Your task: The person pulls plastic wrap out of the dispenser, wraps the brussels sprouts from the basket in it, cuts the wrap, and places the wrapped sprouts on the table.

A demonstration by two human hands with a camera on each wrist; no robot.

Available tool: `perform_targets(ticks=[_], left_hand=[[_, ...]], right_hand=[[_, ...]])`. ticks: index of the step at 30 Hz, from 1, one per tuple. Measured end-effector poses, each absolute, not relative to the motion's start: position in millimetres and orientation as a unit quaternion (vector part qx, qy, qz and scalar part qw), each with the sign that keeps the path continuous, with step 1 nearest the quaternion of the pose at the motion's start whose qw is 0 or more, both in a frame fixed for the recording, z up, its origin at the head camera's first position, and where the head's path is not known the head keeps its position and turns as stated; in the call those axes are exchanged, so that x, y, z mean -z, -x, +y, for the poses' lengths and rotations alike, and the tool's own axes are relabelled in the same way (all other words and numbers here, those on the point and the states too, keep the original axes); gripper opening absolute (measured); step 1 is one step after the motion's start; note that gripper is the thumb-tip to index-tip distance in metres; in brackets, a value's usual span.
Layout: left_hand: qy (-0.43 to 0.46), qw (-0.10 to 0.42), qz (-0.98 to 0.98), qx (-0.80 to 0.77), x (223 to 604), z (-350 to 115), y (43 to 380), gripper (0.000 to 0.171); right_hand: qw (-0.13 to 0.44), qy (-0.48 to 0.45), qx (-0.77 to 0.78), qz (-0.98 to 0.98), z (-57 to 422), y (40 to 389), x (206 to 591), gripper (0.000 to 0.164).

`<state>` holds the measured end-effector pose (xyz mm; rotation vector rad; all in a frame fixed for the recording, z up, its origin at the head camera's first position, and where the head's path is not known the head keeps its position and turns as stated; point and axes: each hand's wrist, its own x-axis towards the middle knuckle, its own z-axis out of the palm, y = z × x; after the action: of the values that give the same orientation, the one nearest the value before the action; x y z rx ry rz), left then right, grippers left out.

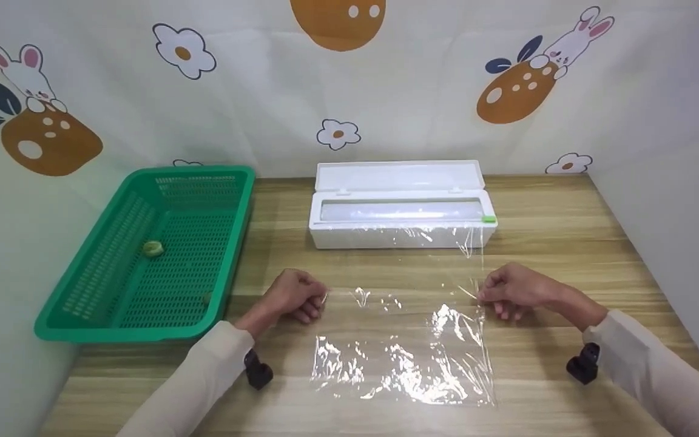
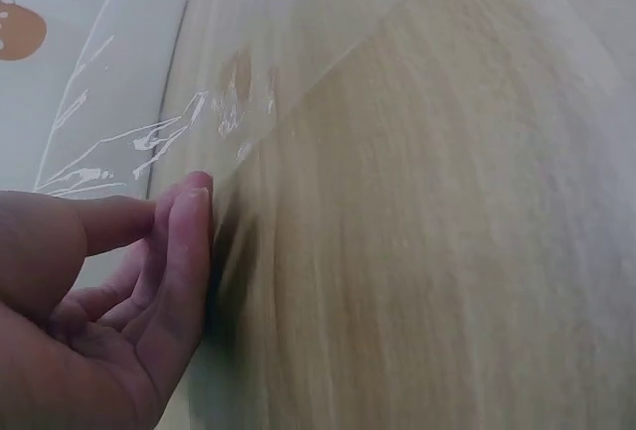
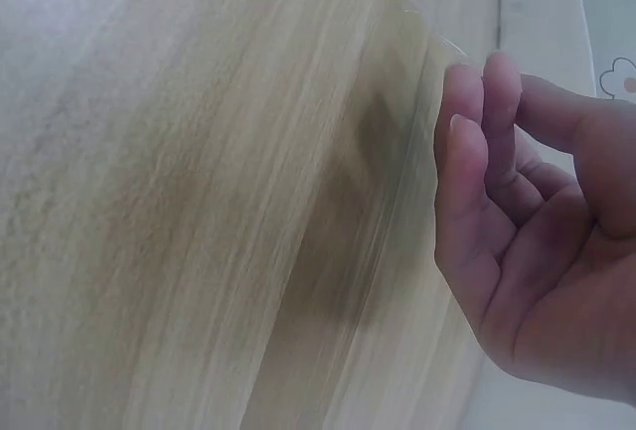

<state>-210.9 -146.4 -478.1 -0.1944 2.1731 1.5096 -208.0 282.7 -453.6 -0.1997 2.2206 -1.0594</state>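
Observation:
A sheet of clear plastic wrap (image 1: pixel 410 364) stretches from a white wrap dispenser box (image 1: pixel 404 238) toward the front of the table, glossy and wrinkled. My left hand (image 1: pixel 298 295) pinches its left edge between thumb and fingers; the left wrist view shows that hand (image 2: pixel 129 281) with the film running off its fingertips. On the opposite edge my right hand (image 1: pixel 514 291) pinches the film the same way, and in the right wrist view the hand (image 3: pixel 537 221) has thumb and fingertips together. The dispenser's lid (image 1: pixel 398 176) stands raised, with the wrap roll (image 1: pixel 404 211) showing inside.
A green plastic basket (image 1: pixel 237 243) stands at the left, with a small pale round item (image 1: pixel 153 248) inside. A green slider (image 1: pixel 488 219) sits at the box's right end. Behind the wooden table (image 1: pixel 556 230) hangs a patterned curtain (image 1: pixel 252 79).

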Motion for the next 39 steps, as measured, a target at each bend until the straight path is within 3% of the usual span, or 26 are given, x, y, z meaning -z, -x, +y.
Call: perform_targets(ticks=[6,16,23,29,39], left_hand=[[0.064,0.236,0.755,-0.608,482,-149,218,0.050],[0.089,0.205,0.747,-0.626,487,-149,219,0.016],[0.107,0.186,0.736,-0.642,488,-153,210,0.032],[0.115,0.172,0.764,-0.611,461,-161,195,0.044],[0.068,0.167,0.821,-0.542,389,-185,192,0.038]], right_hand=[[0.333,0.073,0.408,0.847,278,213,455,0.024],[0.328,0.082,0.394,0.855,273,218,457,0.023],[0.350,0.107,0.382,0.849,276,217,449,0.026],[0.378,0.130,0.332,0.854,287,214,418,0.030],[0.289,0.171,0.375,0.864,254,215,391,0.033]])
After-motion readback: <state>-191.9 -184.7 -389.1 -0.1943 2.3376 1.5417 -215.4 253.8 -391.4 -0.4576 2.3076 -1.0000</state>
